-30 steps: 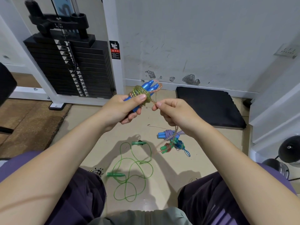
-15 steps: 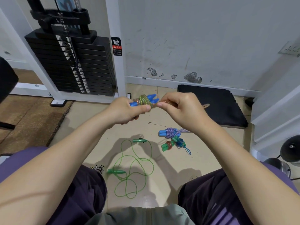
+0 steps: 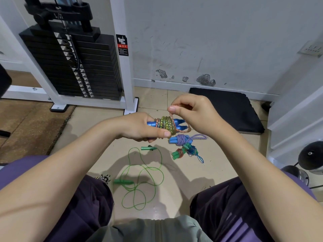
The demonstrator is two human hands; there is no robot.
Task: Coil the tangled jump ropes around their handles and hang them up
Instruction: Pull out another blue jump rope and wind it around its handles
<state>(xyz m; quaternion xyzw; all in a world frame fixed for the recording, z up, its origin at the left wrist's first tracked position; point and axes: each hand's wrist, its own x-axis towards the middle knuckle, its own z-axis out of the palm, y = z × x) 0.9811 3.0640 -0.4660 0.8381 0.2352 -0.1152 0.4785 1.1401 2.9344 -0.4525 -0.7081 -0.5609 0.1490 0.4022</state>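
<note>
My left hand (image 3: pixel 139 126) grips a pair of blue handles (image 3: pixel 178 124) lying sideways, with a glittery multicoloured rope (image 3: pixel 166 124) coiled tightly round them. My right hand (image 3: pixel 194 112) pinches the loose end of that rope just above the coil; a short loop hangs under the handle tips. On the floor below lie a blue-handled bundle wrapped in purple rope (image 3: pixel 182 139), a small green-handled bundle with red and blue cord (image 3: pixel 184 151), and a loose green jump rope (image 3: pixel 141 177) with green handles, spread in loops between my knees.
A black weight stack (image 3: pixel 73 63) in a white frame stands at the back left. A black foam mat (image 3: pixel 225 109) lies against the wall at right. Dark dumbbell heads (image 3: pixel 311 156) sit at the far right. Brown matting covers the floor at left.
The handles have swung to lie level, pointing right. My right hand has carried the rope end up over the coil, and only a short loop of rope is left loose.
</note>
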